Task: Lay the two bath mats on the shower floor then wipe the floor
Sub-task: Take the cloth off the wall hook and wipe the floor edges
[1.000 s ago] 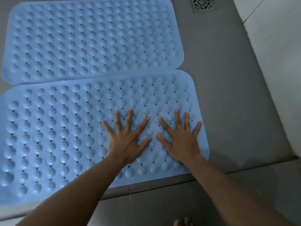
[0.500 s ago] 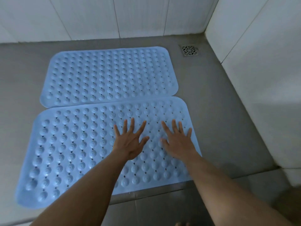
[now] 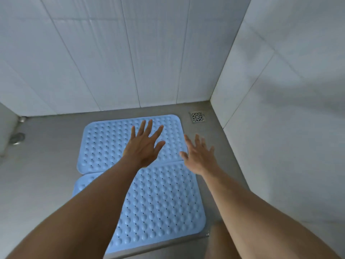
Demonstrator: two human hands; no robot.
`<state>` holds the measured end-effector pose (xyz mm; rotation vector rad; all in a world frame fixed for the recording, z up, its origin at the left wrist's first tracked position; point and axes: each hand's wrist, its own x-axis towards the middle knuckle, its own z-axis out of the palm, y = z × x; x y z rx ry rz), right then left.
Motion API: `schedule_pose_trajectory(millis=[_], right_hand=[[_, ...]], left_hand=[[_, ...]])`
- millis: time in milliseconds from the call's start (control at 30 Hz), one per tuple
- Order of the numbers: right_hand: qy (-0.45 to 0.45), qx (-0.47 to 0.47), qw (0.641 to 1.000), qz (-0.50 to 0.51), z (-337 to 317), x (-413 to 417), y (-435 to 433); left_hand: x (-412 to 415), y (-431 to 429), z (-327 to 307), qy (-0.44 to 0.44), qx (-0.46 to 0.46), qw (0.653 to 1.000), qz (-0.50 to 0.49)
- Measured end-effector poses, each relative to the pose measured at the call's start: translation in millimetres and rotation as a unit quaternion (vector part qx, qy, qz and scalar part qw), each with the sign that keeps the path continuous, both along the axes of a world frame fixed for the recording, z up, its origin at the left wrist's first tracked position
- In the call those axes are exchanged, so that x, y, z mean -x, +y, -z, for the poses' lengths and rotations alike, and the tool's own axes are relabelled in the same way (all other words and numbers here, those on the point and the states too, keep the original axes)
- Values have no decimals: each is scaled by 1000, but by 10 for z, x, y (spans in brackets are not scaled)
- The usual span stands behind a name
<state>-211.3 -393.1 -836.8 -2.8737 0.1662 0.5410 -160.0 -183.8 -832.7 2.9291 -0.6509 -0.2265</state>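
Two light blue bath mats with raised bumps lie flat side by side on the grey shower floor (image 3: 46, 174). The far mat (image 3: 104, 144) sits near the back wall; the near mat (image 3: 164, 202) touches its front edge. My left hand (image 3: 143, 146) is spread open, in front of the far mat in this view, holding nothing. My right hand (image 3: 199, 156), also open with fingers spread, shows over the right ends of the two mats. Whether either hand touches a mat I cannot tell. My forearms cover part of the near mat.
White tiled walls close the shower at the back and right. A square metal drain grate (image 3: 197, 117) sits in the far right corner. A round metal fitting (image 3: 16, 137) lies on the floor at the left, beside a white fixture (image 3: 5, 131).
Both hands have left the near mat, where they were pressed flat, and now show higher in view over the far mat. The camera has tilted up and pulled back, showing the walls.
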Motion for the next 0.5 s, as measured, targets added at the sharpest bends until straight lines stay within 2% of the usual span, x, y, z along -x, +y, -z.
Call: schedule_pose_trajectory(millis=[267,500], right_hand=[[-20,19,1000,-3,-2658,-203,-493],[-91,36,995,4,-4703,-549,-909]], left_hand=[[-319,-475,-2687,-27,40,999,2],[-749,-913,-4770,-85,65,994,4]])
